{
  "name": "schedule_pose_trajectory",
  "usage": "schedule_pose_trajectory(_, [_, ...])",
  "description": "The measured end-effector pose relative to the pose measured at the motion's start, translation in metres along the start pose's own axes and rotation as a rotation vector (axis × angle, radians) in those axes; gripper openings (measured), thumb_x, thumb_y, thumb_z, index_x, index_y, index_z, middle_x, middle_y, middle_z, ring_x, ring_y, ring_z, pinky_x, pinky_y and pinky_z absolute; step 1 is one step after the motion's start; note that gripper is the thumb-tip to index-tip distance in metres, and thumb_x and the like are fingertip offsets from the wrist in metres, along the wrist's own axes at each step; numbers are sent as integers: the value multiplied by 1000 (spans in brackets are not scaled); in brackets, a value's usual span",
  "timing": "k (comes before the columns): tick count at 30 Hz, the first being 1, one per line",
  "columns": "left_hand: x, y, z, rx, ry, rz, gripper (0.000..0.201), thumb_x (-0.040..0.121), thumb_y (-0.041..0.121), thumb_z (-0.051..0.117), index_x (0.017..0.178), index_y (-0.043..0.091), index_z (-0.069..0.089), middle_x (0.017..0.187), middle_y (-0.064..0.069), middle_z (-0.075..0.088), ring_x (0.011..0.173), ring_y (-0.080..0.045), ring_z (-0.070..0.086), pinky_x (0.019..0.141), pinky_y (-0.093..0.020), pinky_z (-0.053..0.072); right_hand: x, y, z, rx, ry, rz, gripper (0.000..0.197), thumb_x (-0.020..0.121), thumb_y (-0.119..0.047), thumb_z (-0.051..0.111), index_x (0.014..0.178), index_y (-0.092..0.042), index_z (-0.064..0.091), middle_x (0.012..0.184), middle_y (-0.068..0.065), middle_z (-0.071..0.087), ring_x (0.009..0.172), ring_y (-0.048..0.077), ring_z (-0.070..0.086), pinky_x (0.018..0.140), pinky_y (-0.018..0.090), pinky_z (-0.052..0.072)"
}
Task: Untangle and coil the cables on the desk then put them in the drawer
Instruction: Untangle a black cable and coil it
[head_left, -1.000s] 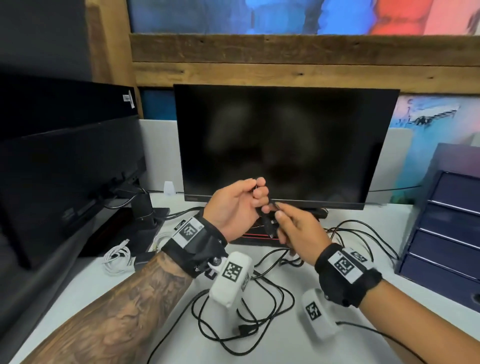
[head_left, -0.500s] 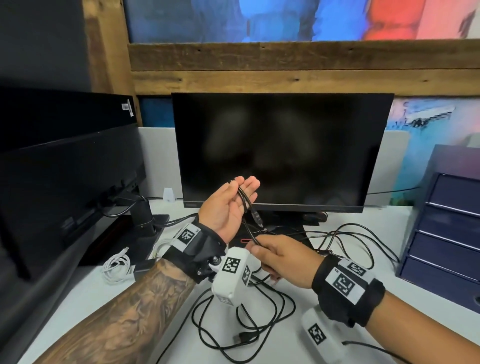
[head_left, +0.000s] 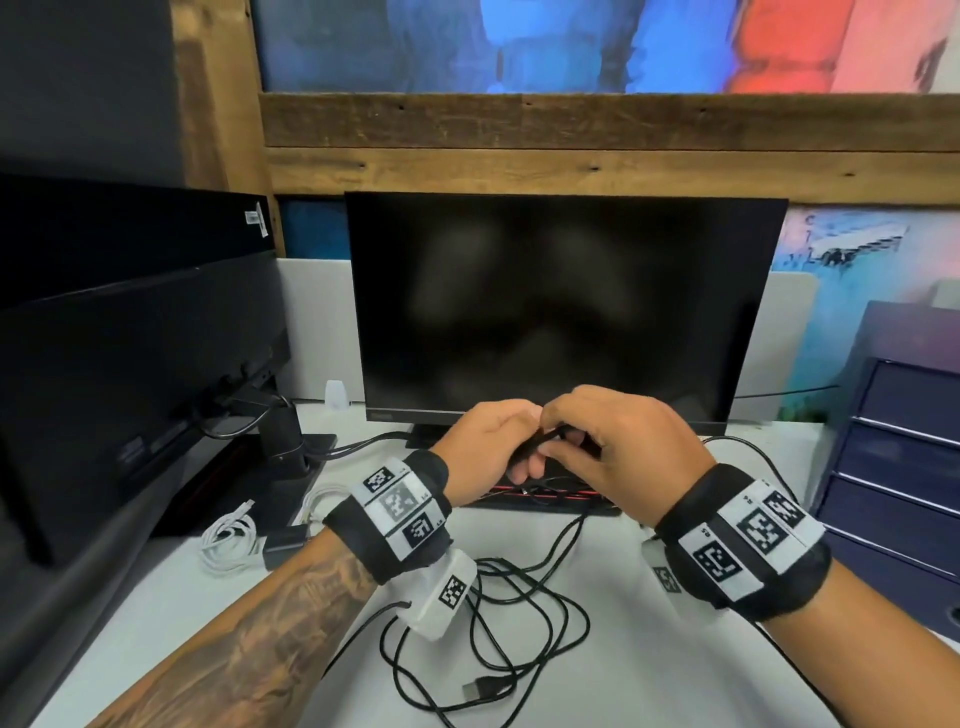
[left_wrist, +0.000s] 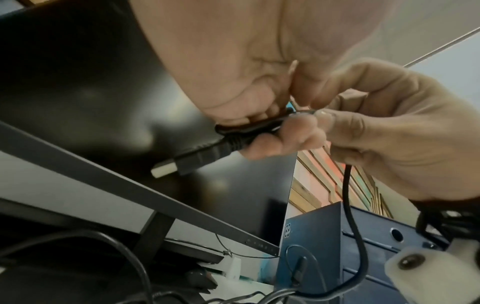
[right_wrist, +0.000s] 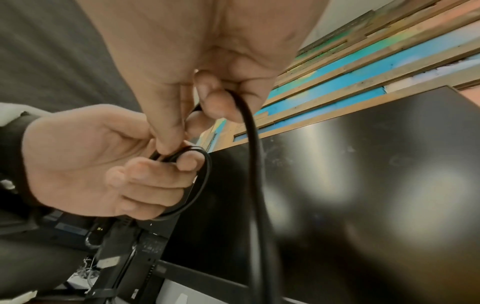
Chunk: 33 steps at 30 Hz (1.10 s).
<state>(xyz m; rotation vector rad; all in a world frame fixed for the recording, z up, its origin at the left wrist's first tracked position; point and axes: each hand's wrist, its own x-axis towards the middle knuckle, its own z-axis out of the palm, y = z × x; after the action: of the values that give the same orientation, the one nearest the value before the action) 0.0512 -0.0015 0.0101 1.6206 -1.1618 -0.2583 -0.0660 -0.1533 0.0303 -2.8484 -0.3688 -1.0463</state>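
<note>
While both hands are meeting in front of the dark monitor (head_left: 566, 306), the left hand (head_left: 485, 447) is curling its fingers (right_wrist: 155, 170) round a small loop of the black cable (right_wrist: 202, 181), its grip closing on the strands just behind the USB plug (left_wrist: 192, 158); that plug is sticking out past the fingers with its metal tip bare; the right hand (head_left: 623, 447) is pinching the same cable between thumb and forefinger, its grip narrow on the cord, right against the left hand's fingers; from that pinch the cord is hanging down in a slack curve toward the table (head_left: 649, 649); the rest of the black cable is lying on the white table below the wrists in loose, overlapping loops (head_left: 519, 613), with its second plug (head_left: 480, 688) resting near the front edge; a coiled white cable (head_left: 228, 540) is sitting to the left beside the second monitor (head_left: 130, 374), next to a small black adapter (head_left: 283, 540); other black leads are trailing behind the hands around the monitor's base (head_left: 545, 496); the blue drawer unit (head_left: 904, 467) is standing at the right end of the table, well apart from the hands, its drawers appearing closed; both wrists are wearing black bands with printed square markers.
</note>
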Motion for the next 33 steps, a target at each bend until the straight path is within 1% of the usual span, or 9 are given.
schedule_pose_trajectory(3, [0, 4, -3, -8, -84, -44, 50, 101, 36, 35, 78, -4, 56, 62, -12, 50, 57, -26, 39, 63, -37, 37, 0, 4, 3, 83, 0, 25, 11, 89, -30, 71, 96, -28, 62, 85, -12, 58, 76, 10, 59, 67, 35, 53])
schedule_pose_trajectory(5, [0, 6, -4, -11, -96, -64, 38, 91, 35, 49, 76, 0, 55, 64, -14, 43, 58, -23, 35, 58, -37, 31, 1, 8, 5, 203, 14, 68, 13, 88, -28, 73, 94, -27, 62, 87, -12, 60, 79, 9, 60, 70, 34, 54])
schedule_pose_trajectory(7, [0, 5, -4, 76, -88, -33, 32, 89, 30, 61, 79, 0, 55, 67, -9, 44, 61, -21, 38, 59, -35, 32, 0, 11, 6, 238, 6, 80, 12, 87, -28, 73, 94, -27, 63, 87, -13, 61, 80, 9, 62, 71, 35, 55])
schedule_pose_trajectory(9, [0, 5, -7, 207, -68, 34, 20, 94, 23, 65, 79, 12, 58, 65, 9, 49, 62, -12, 44, 61, -31, 40, 0, 15, 6, 264, -7, 103, 10, 88, -30, 72, 94, -30, 64, 86, -14, 65, 79, 9, 64, 71, 36, 56])
schedule_pose_trajectory(14, [0, 6, -17, 506, 25, 86, 17, 91, 28, 67, 80, 29, 55, 71, 10, 56, 65, -9, 52, 65, -30, 49, -3, 18, 5, 433, -142, 291, 3, 93, -31, 69, 91, -34, 67, 74, -6, 66, 68, 17, 64, 69, 45, 58])
schedule_pose_trajectory(19, [-2, 3, -14, 651, 35, 67, 18, 97, 36, 59, 83, 27, 53, 74, 5, 58, 68, -12, 55, 63, -28, 48, -4, 13, 4, 504, -340, 404, 13, 101, -32, 57, 90, -28, 62, 74, -7, 68, 64, 8, 65, 73, 36, 61])
schedule_pose_trajectory(22, [-2, 0, -10, 662, 15, 40, 23, 101, 36, 52, 86, 19, 54, 75, 3, 58, 69, -15, 55, 64, -31, 47, -4, 16, 3, 408, -257, 348, 15, 101, -36, 55, 89, -33, 61, 74, -14, 66, 64, 2, 60, 67, 33, 55])
schedule_pose_trajectory(28, [-2, 5, -5, 377, -74, -43, 28, 105, 32, 46, 94, 15, 65, 69, 3, 56, 61, -12, 50, 64, -34, 48, 1, 23, -3, 277, -17, 184, 13, 96, -36, 63, 102, -34, 74, 92, -19, 70, 90, 5, 66, 79, 32, 55])
schedule_pose_trajectory(33, [-1, 19, -10, -303, -148, -89, 34, 102, 26, 45, 73, 13, 56, 53, 6, 33, 47, -10, 27, 50, -23, 29, 0, 32, -3, 344, 202, 145, 20, 96, -28, 64, 111, -23, 75, 95, -14, 68, 91, 9, 65, 81, 24, 52])
